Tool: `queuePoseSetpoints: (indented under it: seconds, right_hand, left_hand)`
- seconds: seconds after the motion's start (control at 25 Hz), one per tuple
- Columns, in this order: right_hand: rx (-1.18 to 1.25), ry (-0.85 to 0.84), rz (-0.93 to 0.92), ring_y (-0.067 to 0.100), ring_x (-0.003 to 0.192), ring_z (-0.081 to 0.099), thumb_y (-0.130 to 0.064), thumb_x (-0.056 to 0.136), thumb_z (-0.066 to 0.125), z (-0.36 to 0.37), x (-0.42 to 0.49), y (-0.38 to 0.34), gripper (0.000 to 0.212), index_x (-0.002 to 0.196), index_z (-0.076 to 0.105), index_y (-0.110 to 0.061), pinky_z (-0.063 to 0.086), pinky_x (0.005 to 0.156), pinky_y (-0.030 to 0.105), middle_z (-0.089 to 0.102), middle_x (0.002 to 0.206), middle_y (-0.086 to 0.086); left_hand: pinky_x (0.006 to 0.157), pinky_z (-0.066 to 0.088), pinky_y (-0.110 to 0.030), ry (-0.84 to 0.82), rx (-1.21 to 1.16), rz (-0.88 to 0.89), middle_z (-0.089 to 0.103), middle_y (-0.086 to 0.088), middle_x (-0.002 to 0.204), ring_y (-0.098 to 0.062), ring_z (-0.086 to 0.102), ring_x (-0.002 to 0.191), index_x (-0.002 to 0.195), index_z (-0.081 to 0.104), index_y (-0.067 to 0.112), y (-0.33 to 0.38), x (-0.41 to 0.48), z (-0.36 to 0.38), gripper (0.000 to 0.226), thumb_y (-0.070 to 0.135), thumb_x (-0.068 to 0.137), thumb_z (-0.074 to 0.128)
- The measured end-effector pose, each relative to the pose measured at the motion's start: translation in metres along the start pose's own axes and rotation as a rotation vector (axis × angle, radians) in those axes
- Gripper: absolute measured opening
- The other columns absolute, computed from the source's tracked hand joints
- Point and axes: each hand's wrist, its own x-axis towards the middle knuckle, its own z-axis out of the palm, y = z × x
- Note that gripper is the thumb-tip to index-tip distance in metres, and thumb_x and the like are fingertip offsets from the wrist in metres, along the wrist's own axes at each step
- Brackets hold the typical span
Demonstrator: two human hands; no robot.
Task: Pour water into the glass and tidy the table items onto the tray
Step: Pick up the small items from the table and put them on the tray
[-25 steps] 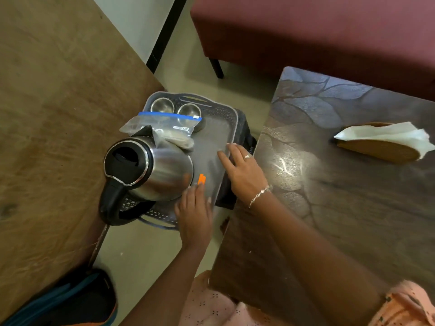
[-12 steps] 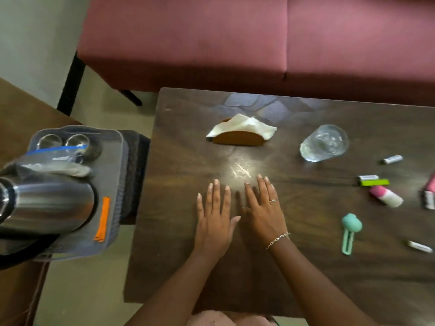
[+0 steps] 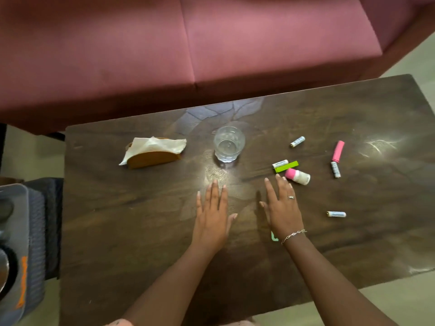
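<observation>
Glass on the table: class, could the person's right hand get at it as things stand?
Probably yes: the right hand is open and empty, near the glass, with only bare table between them.

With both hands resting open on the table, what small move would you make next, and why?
Probably reach the left hand left toward the kettle on the tray: both hands hold nothing, and the glass stands upright and looks empty, so pouring seems due first.
</observation>
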Motion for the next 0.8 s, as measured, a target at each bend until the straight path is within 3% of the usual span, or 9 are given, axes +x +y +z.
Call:
queuePoseSetpoints:
  seconds: [0.12, 0.2, 0.28, 0.36, 0.52, 0.64, 0.8]
  right_hand:
    - [0.090, 0.000, 0.120, 0.044, 0.111, 0.052, -0.011, 0.070, 0.069, -0.001, 0.011, 0.040, 0.054, 0.120, 0.051, 0.001, 0.043, 0.097, 0.047, 0.055, 0.119, 0.029]
    - [0.192, 0.025, 0.267, 0.043, 0.105, 0.054, -0.010, 0.075, 0.056, -0.003, 0.021, 0.070, 0.039, 0.113, 0.055, 0.003, 0.042, 0.094, 0.043, 0.057, 0.112, 0.026]
    - [0.263, 0.062, 0.509, 0.041, 0.106, 0.052, -0.009, 0.081, 0.047, -0.007, 0.031, 0.106, 0.032, 0.109, 0.057, 0.002, 0.036, 0.093, 0.042, 0.058, 0.110, 0.024]
    - [0.276, 0.084, 0.713, 0.041, 0.106, 0.051, -0.004, 0.084, 0.051, -0.012, 0.040, 0.137, 0.025, 0.107, 0.059, 0.001, 0.037, 0.091, 0.043, 0.058, 0.110, 0.025]
    - [0.275, 0.014, 0.807, 0.040, 0.101, 0.056, -0.005, 0.083, 0.055, -0.015, 0.066, 0.189, 0.019, 0.099, 0.063, 0.000, 0.043, 0.084, 0.040, 0.063, 0.107, 0.025]
    - [0.329, 0.004, 0.866, 0.038, 0.101, 0.058, -0.011, 0.082, 0.059, -0.015, 0.096, 0.212, 0.018, 0.096, 0.065, -0.001, 0.044, 0.082, 0.036, 0.066, 0.105, 0.023]
    - [0.393, -0.025, 0.940, 0.034, 0.094, 0.061, -0.020, 0.077, 0.068, -0.004, 0.122, 0.226, 0.021, 0.089, 0.067, -0.002, 0.044, 0.074, 0.032, 0.068, 0.098, 0.020]
  left_hand:
    - [0.103, 0.035, -0.053, 0.000, -0.012, 0.126, 0.052, -0.018, 0.135, -0.031, 0.047, 0.127, 0.128, 0.050, 0.007, 0.027, 0.025, 0.005, 0.063, 0.041, 0.077, 0.062]
    - [0.102, 0.037, -0.053, -0.016, -0.026, 0.203, 0.061, -0.015, 0.124, -0.031, 0.054, 0.120, 0.118, 0.058, 0.007, 0.043, 0.041, 0.007, 0.055, 0.033, 0.072, 0.073]
    - [0.105, 0.034, -0.050, -0.016, -0.054, 0.257, 0.064, -0.010, 0.113, -0.029, 0.058, 0.113, 0.109, 0.061, 0.010, 0.058, 0.056, 0.011, 0.042, 0.023, 0.071, 0.073]
    - [0.106, 0.033, -0.049, 0.008, -0.080, 0.286, 0.064, -0.006, 0.099, -0.026, 0.061, 0.101, 0.098, 0.062, 0.012, 0.069, 0.075, 0.011, 0.030, 0.015, 0.069, 0.072]
    - [0.099, 0.042, -0.050, 0.085, -0.048, 0.315, 0.062, -0.006, 0.079, -0.028, 0.062, 0.079, 0.083, 0.065, 0.012, 0.096, 0.134, 0.017, 0.019, 0.008, 0.066, 0.073]
    - [0.104, 0.034, -0.049, 0.017, -0.093, 0.316, 0.061, -0.012, 0.089, -0.034, 0.057, 0.091, 0.088, 0.063, 0.007, 0.120, 0.177, 0.014, 0.010, 0.009, 0.079, 0.062]
    - [0.097, 0.031, -0.039, -0.168, -0.022, 0.204, 0.057, -0.008, 0.112, -0.028, 0.046, 0.111, 0.104, 0.060, 0.012, 0.154, 0.216, 0.015, 0.028, 0.034, 0.087, 0.057]
